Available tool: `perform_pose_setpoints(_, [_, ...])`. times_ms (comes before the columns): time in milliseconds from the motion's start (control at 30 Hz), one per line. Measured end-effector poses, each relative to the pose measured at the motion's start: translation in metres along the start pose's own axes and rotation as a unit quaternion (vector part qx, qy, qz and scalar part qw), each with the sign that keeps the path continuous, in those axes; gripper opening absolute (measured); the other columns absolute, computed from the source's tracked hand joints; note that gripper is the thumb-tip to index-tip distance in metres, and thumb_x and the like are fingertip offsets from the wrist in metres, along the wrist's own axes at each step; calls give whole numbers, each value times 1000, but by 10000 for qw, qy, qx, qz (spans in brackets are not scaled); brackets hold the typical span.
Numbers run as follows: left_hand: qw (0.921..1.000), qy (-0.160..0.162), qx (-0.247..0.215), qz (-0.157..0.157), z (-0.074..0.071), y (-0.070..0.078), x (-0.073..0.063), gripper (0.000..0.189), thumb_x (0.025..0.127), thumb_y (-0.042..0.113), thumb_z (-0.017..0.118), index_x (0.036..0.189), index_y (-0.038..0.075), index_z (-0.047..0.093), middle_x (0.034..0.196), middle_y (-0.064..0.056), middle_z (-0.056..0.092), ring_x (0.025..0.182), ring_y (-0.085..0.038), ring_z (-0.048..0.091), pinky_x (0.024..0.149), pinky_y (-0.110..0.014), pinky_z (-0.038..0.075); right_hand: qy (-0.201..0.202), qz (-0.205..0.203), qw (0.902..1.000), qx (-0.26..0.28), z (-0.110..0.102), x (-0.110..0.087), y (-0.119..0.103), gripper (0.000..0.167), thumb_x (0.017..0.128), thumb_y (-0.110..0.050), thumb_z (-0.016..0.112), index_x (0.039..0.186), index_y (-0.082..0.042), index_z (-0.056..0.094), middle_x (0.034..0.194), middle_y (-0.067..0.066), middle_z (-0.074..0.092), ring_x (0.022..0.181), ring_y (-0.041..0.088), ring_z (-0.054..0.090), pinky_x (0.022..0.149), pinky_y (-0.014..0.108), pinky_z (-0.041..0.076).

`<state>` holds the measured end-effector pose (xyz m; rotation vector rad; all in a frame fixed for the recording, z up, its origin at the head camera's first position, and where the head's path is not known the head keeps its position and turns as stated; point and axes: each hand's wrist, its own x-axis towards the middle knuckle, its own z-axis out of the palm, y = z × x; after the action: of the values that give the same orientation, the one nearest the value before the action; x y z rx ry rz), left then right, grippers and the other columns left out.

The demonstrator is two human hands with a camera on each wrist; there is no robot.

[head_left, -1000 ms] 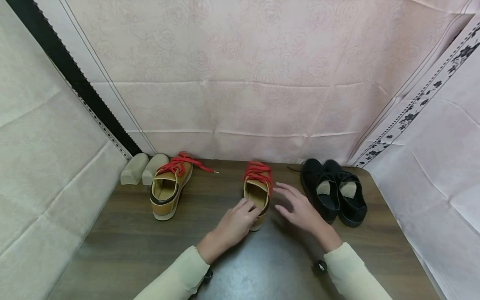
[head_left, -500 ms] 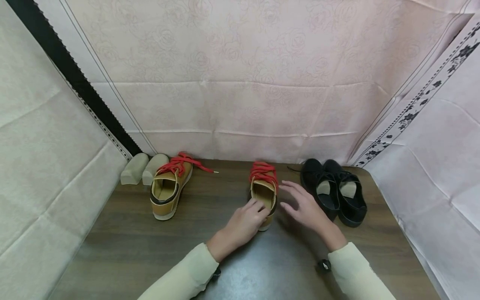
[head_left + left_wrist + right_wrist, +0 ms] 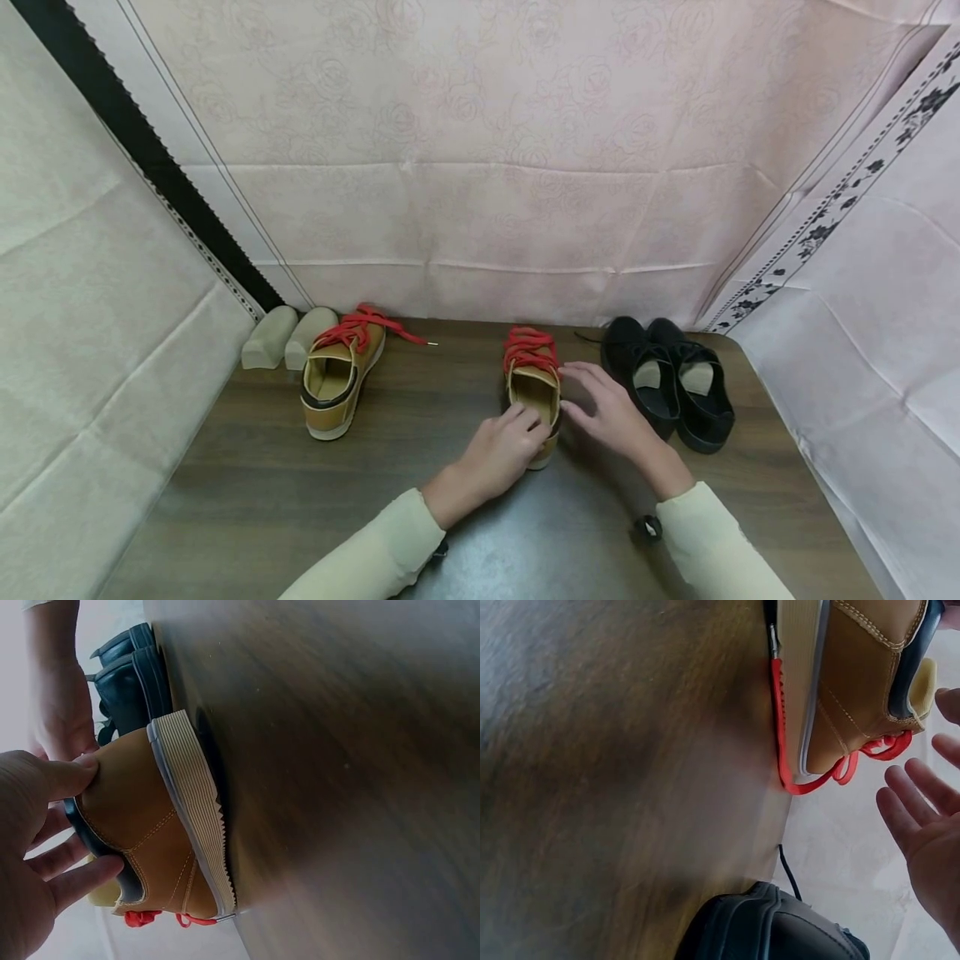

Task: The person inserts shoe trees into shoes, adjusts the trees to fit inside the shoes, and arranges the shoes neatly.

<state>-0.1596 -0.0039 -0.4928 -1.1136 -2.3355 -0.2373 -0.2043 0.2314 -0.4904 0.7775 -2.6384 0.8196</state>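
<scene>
Two tan shoes stand in the head view, and the one at the frame's centre, just below mid-height, is the held shoe (image 3: pixel 534 388). Its toe points to the top edge, its heel to the bottom, and its long axis runs nearly upright in the frame, the heel a little right of the toe. The left hand (image 3: pixel 501 452) pinches the heel collar, with the thumb on the outer heel in the left wrist view. The right hand (image 3: pixel 603 412) has its fingers loosely extended, slightly apart, beside the shoe's right side; the right wrist view shows space between most of them and the collar. Red laces (image 3: pixel 531 348) cross its front. Left of centre, the second tan shoe (image 3: pixel 362 387), also red-laced, leans its axis toward the upper right. Two pale blocks (image 3: pixel 268 339) sit left of it, and two black shoes (image 3: pixel 624 342) stand side by side at centre right, toes up-frame. All are on one wooden surface (image 3: pixel 217 508), though whether the held shoe's heel is slightly lifted I cannot tell.
</scene>
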Motion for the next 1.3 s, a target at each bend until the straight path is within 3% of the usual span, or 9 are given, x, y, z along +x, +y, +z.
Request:
perform_pose_setpoints(233, [10000,-45,49,24,-2,2,-1,9,96,18,73,104,19,77,101,3,68,92,-14,64,54,-26,55,-138,485,9985,219,0,6,-9,49,92,-24,80,135,-10,62,127,8,60,112,26,65,92,45,59])
perform_pose_setpoints(667, [9996,-239,109,85,-11,7,-4,12,97,22,72,108,19,77,100,3,68,90,-12,62,54,-24,55,-240,1236,9915,318,3,16,-26,46,86,-21,86,120,-9,58,110,6,59,98,20,66,83,39,60])
perform_pose_setpoints(1300, [9996,-237,135,50,-12,8,-5,22,91,29,80,110,18,76,102,3,68,92,-14,63,58,-26,57,-51,1801,9817,617,13,18,-22,34,86,-16,85,106,-10,59,97,4,61,85,15,63,76,31,58])
